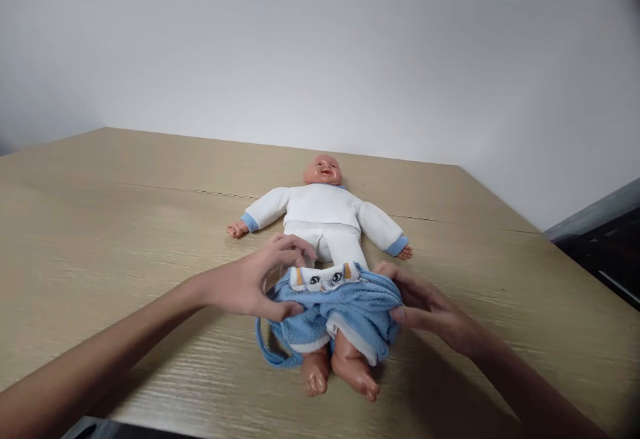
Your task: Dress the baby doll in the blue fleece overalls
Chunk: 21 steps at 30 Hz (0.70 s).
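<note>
A baby doll (323, 202) lies on its back, head away from me, in a white top with blue cuffs and white trousers. Blue terry overalls (360, 306) with white leg trim and an embroidered face on the bib are bunched around its lower legs. Both bare feet (316, 372) stick out of the leg openings. My left hand (260, 276) curves over the left side of the overalls, thumb on the cloth and fingers apart from it near the doll's leg. On the other side, my right hand (430, 302) pinches the overalls' edge, thumb in front, other fingers behind.
The doll rests on a light wooden table (150, 246) with a seam across it. A blue strap (273, 356) loops onto the tabletop at the left. Behind the table rises a white partition (250, 59). Something dark (605, 252) stands beyond the right edge.
</note>
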### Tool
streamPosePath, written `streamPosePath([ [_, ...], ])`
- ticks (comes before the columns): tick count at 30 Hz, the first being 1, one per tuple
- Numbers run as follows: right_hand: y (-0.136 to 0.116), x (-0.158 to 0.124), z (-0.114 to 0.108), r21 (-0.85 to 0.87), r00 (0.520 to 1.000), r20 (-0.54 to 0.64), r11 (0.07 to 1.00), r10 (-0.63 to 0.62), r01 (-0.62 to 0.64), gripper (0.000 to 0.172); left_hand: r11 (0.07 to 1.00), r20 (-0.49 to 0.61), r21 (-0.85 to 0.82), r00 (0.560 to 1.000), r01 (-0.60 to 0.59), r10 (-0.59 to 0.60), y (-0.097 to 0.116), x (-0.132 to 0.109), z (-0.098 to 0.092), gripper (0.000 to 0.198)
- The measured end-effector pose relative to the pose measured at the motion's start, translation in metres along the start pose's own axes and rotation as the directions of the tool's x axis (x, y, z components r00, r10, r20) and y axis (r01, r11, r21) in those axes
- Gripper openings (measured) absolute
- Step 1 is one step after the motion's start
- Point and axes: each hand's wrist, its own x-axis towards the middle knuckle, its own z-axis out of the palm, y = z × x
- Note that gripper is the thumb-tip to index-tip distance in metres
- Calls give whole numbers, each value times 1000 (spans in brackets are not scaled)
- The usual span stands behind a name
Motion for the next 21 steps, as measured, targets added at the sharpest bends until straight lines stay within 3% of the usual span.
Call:
streamPosePath([
  [3, 8, 22, -1, 235, 998, -58, 972, 10, 4, 28, 976, -6, -215, 1000, 6, -7, -15, 2, -2, 18],
  [5, 14, 35, 3, 329, 995, -90, 944, 41, -9, 26, 952, -77, -305, 996, 19, -45, -26, 3, 3, 14],
  [10, 22, 48, 26, 468, 953, -285, 883, 100, 47, 31, 944, -308, -330, 944, 10, -117, -44, -4, 21, 17],
  [12, 23, 45, 34, 509, 941, -302, 860, 155, 22, 33, 951, -290, -305, 947, 43, -135, -48, -10, 22, 19],
  [18, 22, 42, 45, 595, 926, -274, 802, 258, -47, 34, 922, -103, -384, 990, 54, -101, -52, -19, 16, 26],
  [21, 23, 45, 46, 598, 928, -259, 799, 267, -62, 40, 914, -146, -401, 980, 64, -132, -53, -18, 20, 31],
])
